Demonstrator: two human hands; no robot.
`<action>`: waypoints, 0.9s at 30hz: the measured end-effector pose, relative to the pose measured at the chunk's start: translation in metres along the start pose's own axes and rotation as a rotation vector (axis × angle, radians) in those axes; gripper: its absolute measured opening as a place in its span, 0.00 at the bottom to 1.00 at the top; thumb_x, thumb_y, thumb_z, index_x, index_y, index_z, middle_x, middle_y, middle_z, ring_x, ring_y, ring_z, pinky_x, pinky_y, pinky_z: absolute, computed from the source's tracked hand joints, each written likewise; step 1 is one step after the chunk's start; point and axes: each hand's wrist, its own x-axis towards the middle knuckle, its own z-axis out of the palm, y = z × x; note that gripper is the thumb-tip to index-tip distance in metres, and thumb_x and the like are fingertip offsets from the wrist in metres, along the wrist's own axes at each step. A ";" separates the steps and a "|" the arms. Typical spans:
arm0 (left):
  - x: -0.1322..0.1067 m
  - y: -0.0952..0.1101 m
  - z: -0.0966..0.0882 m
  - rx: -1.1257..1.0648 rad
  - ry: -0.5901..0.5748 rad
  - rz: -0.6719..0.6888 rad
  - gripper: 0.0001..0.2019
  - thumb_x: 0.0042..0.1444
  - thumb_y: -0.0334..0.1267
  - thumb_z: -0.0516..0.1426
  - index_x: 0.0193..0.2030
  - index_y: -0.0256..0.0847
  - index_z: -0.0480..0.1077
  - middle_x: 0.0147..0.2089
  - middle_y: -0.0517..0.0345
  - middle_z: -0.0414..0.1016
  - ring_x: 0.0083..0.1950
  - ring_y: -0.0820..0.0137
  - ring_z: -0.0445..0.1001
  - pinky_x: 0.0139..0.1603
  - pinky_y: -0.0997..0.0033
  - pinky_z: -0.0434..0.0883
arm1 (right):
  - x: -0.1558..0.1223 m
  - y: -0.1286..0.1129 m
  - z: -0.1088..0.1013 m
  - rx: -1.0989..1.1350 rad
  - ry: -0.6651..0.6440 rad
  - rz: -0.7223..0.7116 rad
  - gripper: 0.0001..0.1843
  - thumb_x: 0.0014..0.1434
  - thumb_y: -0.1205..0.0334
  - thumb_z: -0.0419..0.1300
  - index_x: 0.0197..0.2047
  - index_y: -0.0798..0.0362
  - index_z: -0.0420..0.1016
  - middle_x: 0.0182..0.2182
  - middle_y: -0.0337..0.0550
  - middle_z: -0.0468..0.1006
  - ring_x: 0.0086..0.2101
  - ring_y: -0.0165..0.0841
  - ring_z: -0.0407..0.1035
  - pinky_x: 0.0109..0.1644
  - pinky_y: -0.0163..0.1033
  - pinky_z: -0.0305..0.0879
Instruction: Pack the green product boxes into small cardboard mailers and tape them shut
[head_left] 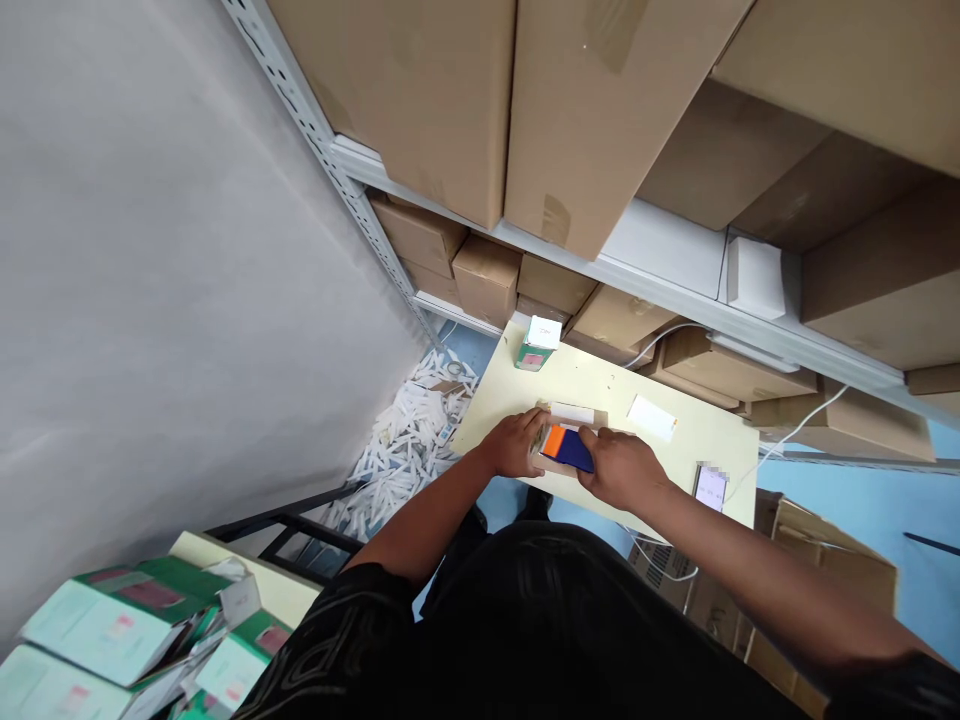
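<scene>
Over the near edge of the pale yellow table (480,400), both hands are closed on one flat, dark blue and orange box (574,451). My left hand (517,443) grips its left end, beside the orange part. On the blue part rests the thumb of my right hand (622,468), its fingers wrapped round the right end. Just beyond the hands is a brown cardboard piece (601,417) with a white strip (571,411) on it, partly hidden. A white card-like piece (652,418) lies farther right. A green and white carton (533,355) stands at the far left corner.
A phone (709,487) lies at the table's right end, near a white cable (802,435). Shelves (660,265) with brown cartons (442,90) rise beyond. White strips (405,430) cover the floor at left. Green boxes (112,630) sit lower left; an open carton (832,560) stands right.
</scene>
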 end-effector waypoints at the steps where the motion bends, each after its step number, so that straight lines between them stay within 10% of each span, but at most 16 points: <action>1: 0.000 0.001 0.000 0.002 0.002 -0.011 0.64 0.40 0.54 0.71 0.78 0.33 0.42 0.76 0.33 0.54 0.76 0.48 0.56 0.73 0.53 0.59 | 0.001 0.001 0.001 -0.005 0.004 -0.005 0.25 0.62 0.49 0.58 0.58 0.52 0.68 0.43 0.52 0.79 0.40 0.45 0.75 0.43 0.44 0.63; 10: -0.003 0.020 -0.002 0.108 -0.022 0.044 0.65 0.44 0.66 0.66 0.79 0.35 0.40 0.80 0.33 0.40 0.80 0.42 0.43 0.74 0.41 0.49 | 0.006 -0.003 0.012 0.041 0.012 -0.060 0.28 0.59 0.50 0.61 0.60 0.51 0.69 0.45 0.51 0.80 0.42 0.46 0.76 0.44 0.44 0.65; 19: 0.012 0.011 -0.012 0.119 -0.075 0.072 0.60 0.42 0.59 0.69 0.77 0.34 0.49 0.75 0.34 0.57 0.68 0.43 0.66 0.69 0.47 0.59 | -0.002 0.022 0.013 0.056 0.039 -0.057 0.30 0.61 0.49 0.57 0.64 0.51 0.67 0.45 0.51 0.80 0.42 0.45 0.76 0.45 0.44 0.65; 27: 0.021 0.023 -0.009 0.110 -0.068 0.070 0.58 0.40 0.58 0.70 0.75 0.36 0.51 0.73 0.36 0.60 0.69 0.45 0.65 0.69 0.48 0.59 | -0.018 0.045 0.021 0.109 0.037 -0.081 0.34 0.63 0.46 0.57 0.67 0.53 0.65 0.47 0.53 0.79 0.44 0.46 0.75 0.47 0.44 0.65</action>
